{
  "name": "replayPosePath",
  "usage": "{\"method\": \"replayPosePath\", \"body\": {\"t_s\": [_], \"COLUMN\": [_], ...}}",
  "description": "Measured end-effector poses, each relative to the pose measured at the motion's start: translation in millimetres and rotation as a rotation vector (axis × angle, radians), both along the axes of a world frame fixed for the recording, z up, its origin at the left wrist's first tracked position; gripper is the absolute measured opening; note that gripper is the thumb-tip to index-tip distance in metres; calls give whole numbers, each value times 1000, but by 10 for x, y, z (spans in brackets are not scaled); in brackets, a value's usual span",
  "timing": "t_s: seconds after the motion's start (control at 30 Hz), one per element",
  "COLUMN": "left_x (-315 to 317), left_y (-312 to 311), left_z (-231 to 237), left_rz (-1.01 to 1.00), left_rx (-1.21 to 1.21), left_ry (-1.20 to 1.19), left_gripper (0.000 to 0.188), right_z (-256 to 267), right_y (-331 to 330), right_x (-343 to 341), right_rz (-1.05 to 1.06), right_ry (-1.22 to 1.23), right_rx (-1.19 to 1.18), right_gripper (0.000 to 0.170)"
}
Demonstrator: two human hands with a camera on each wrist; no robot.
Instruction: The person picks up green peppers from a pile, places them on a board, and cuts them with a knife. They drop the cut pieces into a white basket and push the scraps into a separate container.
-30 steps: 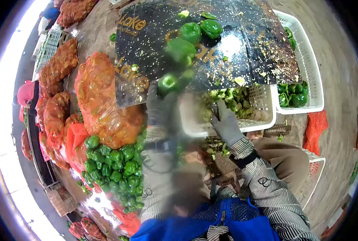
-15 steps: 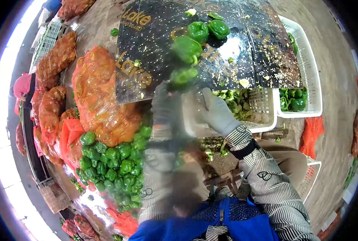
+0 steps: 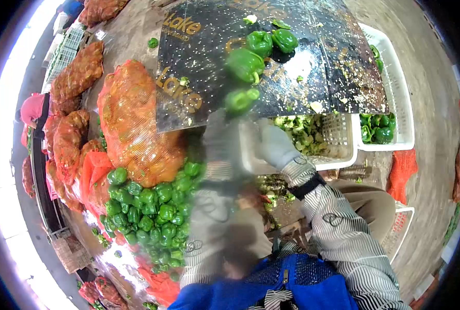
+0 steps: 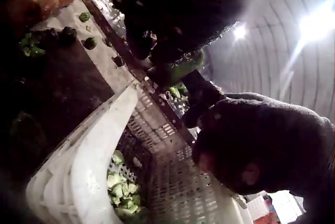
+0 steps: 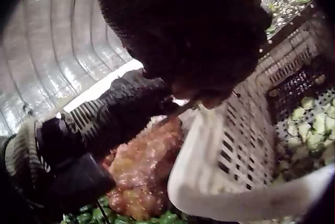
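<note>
My left hand (image 3: 217,134), gloved and blurred, is at the board's near edge with a green pepper (image 3: 241,101) at its fingertips. In the left wrist view, this pepper (image 4: 186,67) lies against the dark left hand (image 4: 183,14). My gloved right hand (image 3: 279,144) is just right of it, above the near side of a white crate (image 3: 336,164). In the right wrist view, the right hand's (image 5: 188,35) fingers are curled around a thin object (image 5: 183,110), perhaps a blade; its shape is unclear. Three peppers (image 3: 245,65) rest on the black board (image 3: 188,67).
Green trimmings (image 3: 305,137) lie in the near crate. Another white crate (image 3: 400,103), partly under the board, holds peppers (image 3: 384,129). At left are a pepper pile (image 3: 147,206) and full net sacks (image 3: 137,129). A person in a pink hood (image 3: 33,109) is at far left.
The right hand has moved up and left from the crate, closer to the left hand. The left hand's pepper now shows farther right and is turned differently. The head view has shifted slightly.
</note>
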State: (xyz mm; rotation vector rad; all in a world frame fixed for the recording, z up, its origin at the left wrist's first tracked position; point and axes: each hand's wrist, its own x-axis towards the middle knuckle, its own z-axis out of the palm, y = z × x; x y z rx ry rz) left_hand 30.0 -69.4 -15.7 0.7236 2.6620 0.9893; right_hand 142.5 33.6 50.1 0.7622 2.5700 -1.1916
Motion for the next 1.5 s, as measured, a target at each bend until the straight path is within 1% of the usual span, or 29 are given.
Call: {"method": "replayPosePath", "body": {"t_s": [0.03,0.07,0.1,0.13,0.17,0.23,0.3,0.33,0.37,0.4,0.47,0.5,0.57,0.67,0.7,0.73,0.77,0.83,0.87,0.9,0.97,1.03,1.1,1.2,1.23,1.3,1.37,1.43,1.5], "left_x": [41,117,67,21,122,-132,-349,-373,-399,-436,-556,-655,-979,-1134,-1139,-1189,-1240,-1241,-1241,-1321,-1481,-1320,-1375,-1364,-1310,-1178,-1160,-1079,-871], "left_y": [81,170,113,53,188,247,280,278,264,329,354,337,617,587,512,240,-33,-860,-1274,-1799,-2847,-3190,-3833,-4051,-4087,-4128,-4022,-3898,-3736], "left_z": [108,316,114,-86,218,-101,-523,-530,-417,-555,-375,-252,-837,-453,-495,-430,-378,-473,-518,-674,-983,-515,-943,-962,-1013,-1125,-1049,-858,-846], "left_rz": [10,109,41,-17,50,-2,102,103,37,100,227,181,296,169,172,121,69,194,256,364,523,678,741,650,641,585,641,808,703], "left_rx": [8,84,123,152,277,296,529,370,307,304,157,154,138,151,312,346,380,541,611,407,-46,-513,-668,-812,-807,-904,-924,-668,-361], "left_ry": [0,-214,-48,127,-11,301,17,137,210,326,-24,-159,39,-136,-3,66,133,319,417,419,396,20,-178,-317,-316,-120,-174,-340,-230], "left_gripper": [45,45,44,43,42,44,48,53,55,58,63,68,73,77,71,62,53,34,30,31,41,57,72,87,87,90,94,94,88], "right_z": [-168,-483,-664,-462,-456,-612,-1135,-1109,-1060,-1182,-1246,-1188,-1178,-1346,-1275,-1248,-937,-1086,-1103,-1188,-1127,-1155,-1146,-1142,-1128,-1136,-1028,-1124,-1070], "right_y": [8,-32,-73,-93,-55,13,7,-5,0,46,-55,-110,-119,88,182,160,52,144,119,160,-27,-94,-210,-301,-300,-313,-376,-331,-374], "right_x": [-18,-28,-48,-117,-192,-312,-315,-283,-233,-147,9,88,163,21,-62,-129,-226,-239,-234,-181,-121,-9,66,158,203,276,298,407,425], "right_rz": [10,-80,-170,-206,-167,-167,-187,-142,-112,-61,-38,-61,-69,-247,-339,-413,-466,-394,-463,-401,-502,-517,-578,-632,-669,-683,-660,-695,-656], "right_ry": [0,-16,-31,-84,-86,-158,-9,-10,3,106,222,248,158,213,149,237,169,294,302,305,380,319,378,404,379,425,378,369,413], "right_rx": [8,14,16,-29,-34,-126,-66,41,152,159,155,152,173,-195,-370,-465,-434,-347,-455,-283,-413,-381,-404,-436,-444,-477,-452,-416,-345], "right_gripper": [37,39,40,42,42,44,49,47,45,44,43,43,43,39,37,31,24,24,23,20,17,16,17,19,19,22,24,34,35]}}
